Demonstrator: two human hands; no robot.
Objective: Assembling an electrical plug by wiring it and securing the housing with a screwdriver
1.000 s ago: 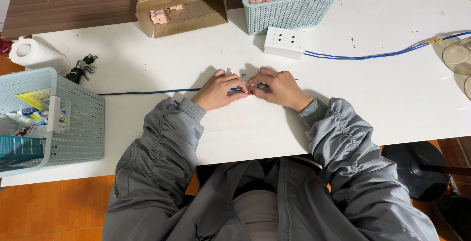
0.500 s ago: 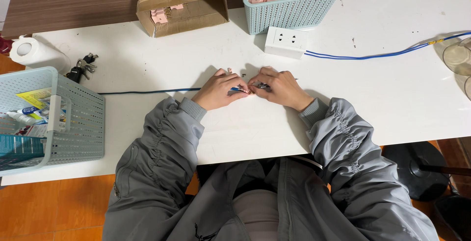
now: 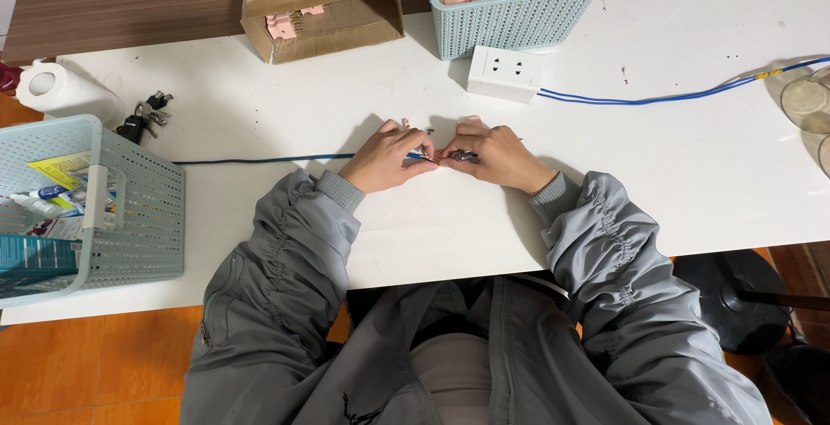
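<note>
Between left hand (image 3: 389, 159) and right hand (image 3: 495, 157), blue cable (image 3: 259, 161) end, pinched.

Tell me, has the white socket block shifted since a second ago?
No. The white socket block sits in the same spot, just below the blue basket, with both hands working nearer the table's front edge.

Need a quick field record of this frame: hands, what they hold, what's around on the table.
left hand: left hand pinches the end of the thin blue cable, which trails off to the left
right hand: right hand grips a small dark tool at the cable end
hands: fingertips meet at table centre
surface: white table
behind hands: white power strip, teal basket of pink parts, open cardboard box
left side: teal basket of supplies, keys, paper roll
</note>
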